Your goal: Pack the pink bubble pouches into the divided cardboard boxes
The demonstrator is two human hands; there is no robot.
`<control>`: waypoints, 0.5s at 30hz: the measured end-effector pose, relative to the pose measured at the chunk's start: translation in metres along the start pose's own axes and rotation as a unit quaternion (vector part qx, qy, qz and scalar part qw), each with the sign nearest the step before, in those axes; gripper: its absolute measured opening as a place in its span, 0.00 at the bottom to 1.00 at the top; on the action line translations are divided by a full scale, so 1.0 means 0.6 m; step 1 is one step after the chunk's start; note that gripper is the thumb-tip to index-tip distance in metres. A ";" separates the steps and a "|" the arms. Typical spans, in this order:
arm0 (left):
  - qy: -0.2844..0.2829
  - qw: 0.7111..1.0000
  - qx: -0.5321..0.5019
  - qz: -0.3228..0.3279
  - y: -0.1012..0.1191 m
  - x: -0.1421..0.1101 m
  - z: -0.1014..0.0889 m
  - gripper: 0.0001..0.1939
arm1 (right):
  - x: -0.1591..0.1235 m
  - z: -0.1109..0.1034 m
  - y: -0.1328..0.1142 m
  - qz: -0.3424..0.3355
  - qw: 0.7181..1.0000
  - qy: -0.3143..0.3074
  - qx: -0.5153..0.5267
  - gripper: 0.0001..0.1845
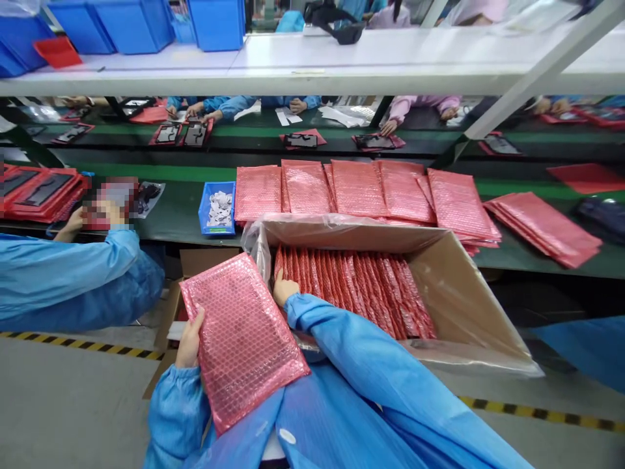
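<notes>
L fingers [198, 320] hold bubble pouch [251, 339] by edge, left of carton [459, 286]; R fingers [280, 281] at pouch row [354, 283] inside, grip unclear. Edge-only hold could → slip; R push might tip row.

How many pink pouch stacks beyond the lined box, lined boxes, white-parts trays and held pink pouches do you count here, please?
Pouch stacks: 6
Lined box: 1
White-parts tray: 1
Pouch in left hand: 1
Total: 9
</notes>
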State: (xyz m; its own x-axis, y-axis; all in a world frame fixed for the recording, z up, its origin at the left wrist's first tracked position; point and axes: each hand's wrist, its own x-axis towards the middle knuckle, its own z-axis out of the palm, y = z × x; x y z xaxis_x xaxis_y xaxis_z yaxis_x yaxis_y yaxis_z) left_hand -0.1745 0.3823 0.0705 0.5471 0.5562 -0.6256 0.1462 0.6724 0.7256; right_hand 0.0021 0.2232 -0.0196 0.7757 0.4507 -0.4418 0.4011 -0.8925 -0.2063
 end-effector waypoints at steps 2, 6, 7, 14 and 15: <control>-0.002 0.998 -0.055 -0.028 0.002 -0.001 0.004 0.11 | 0.000 0.003 0.007 -0.011 1.000 -0.007 -0.004 0.34; -0.007 0.995 -0.076 -0.063 0.003 0.000 0.009 0.13 | 0.011 -0.006 0.008 -0.029 0.999 -0.020 0.003 0.28; -0.006 0.995 -0.070 -0.067 0.002 0.002 0.009 0.14 | 0.014 -0.011 0.007 -0.036 0.999 -0.023 0.007 0.26; -0.031 0.999 -0.001 -0.011 -0.012 0.020 0.019 0.08 | -0.014 -0.040 0.035 -0.066 0.993 -0.053 0.087 0.17; -0.031 1.000 0.005 0.004 -0.011 0.024 0.022 0.08 | -0.021 -0.048 0.040 -0.071 0.990 -0.054 0.108 0.17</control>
State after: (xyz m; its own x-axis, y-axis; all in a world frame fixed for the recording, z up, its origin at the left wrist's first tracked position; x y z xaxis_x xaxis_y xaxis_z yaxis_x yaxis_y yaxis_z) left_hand -0.1570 0.3793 0.0605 0.5980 0.5296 -0.6016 0.1508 0.6629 0.7334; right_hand 0.0160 0.1964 0.0061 0.6574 0.5780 -0.4835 0.3792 -0.8082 -0.4505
